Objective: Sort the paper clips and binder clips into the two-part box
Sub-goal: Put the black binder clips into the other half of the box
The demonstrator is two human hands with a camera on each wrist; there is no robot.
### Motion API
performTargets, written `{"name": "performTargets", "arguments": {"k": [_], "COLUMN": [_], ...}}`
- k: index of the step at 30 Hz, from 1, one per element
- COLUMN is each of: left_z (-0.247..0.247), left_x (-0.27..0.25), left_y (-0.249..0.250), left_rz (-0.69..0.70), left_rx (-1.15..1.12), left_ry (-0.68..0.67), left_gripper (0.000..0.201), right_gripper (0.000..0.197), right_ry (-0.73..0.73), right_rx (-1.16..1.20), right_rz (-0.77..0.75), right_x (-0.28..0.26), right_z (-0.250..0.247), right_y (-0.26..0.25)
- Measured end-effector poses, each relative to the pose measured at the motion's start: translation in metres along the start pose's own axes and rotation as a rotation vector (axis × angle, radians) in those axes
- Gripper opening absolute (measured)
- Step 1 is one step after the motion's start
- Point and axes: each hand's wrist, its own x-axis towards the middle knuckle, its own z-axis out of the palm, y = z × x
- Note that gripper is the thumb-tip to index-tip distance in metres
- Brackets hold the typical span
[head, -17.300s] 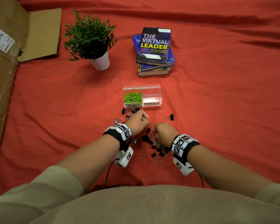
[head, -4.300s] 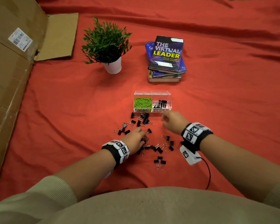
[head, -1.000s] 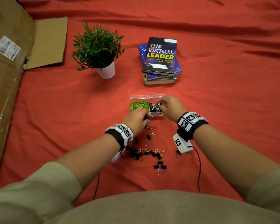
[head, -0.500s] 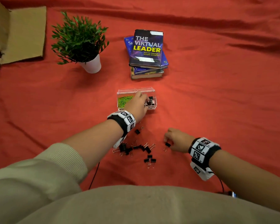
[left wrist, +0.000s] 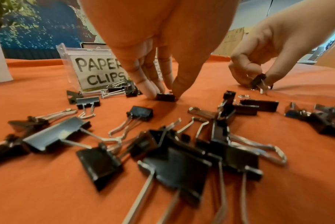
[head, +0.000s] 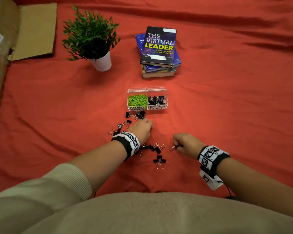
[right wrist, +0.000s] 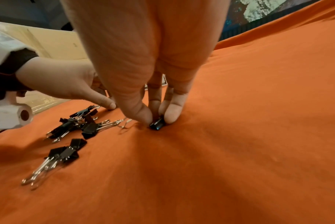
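The clear two-part box (head: 146, 89) stands on the red cloth, with green paper clips (head: 137, 100) in its left part and black binder clips (head: 156, 100) in its right part. Loose binder clips (head: 152, 147) lie scattered in front of it. My left hand (head: 149, 125) is down on the cloth below the box, and its thumb and fingers pinch a small black binder clip (left wrist: 165, 97). My right hand (right wrist: 157, 121) is further right and pinches another binder clip (right wrist: 157, 124) against the cloth. This clip (head: 176, 146) also shows in the head view.
A potted plant (head: 91, 36) and a stack of books (head: 159, 51) stand behind the box. Flattened cardboard (head: 32, 29) lies at the far left. More binder clips (head: 137, 114) crowd the box's front wall, and a small group (head: 159, 161) lies nearer me.
My left hand has drawn back from the box's binder clip part to the cloth and now pinches a clip. My right hand has stayed at the right, pinching its clip.
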Motion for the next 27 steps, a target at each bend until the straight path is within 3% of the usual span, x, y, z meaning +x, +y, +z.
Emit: {"name": "performTargets", "arguments": {"k": [8, 12, 19, 27], "left_z": [-0.008, -0.002, 0.024, 0.025], "left_x": [-0.028, -0.047, -0.058, -0.058], "left_y": [-0.011, -0.013, -0.011, -0.009], "left_rz": [0.069, 0.130, 0.105, 0.083], "left_rx": [-0.181, -0.153, -0.049, 0.023], "left_ry": [0.032, -0.039, -0.044, -0.038], "left_gripper": [0.024, 0.027, 0.027, 0.022], "right_gripper": [0.021, 0.016, 0.052, 0.015], "right_ry": [0.114, 0.065, 0.038, -0.008], "right_rx": [0.158, -0.006, -0.299, -0.059], "right_rz": [-0.023, -0.046, 0.004, 0.010], "right_x": [0.025, 0.031, 0.027, 0.033], "right_z": [0.007, 0.014, 0.036, 0.040], "right_y": [-0.040, -0.050, -0.064, -0.062]}}
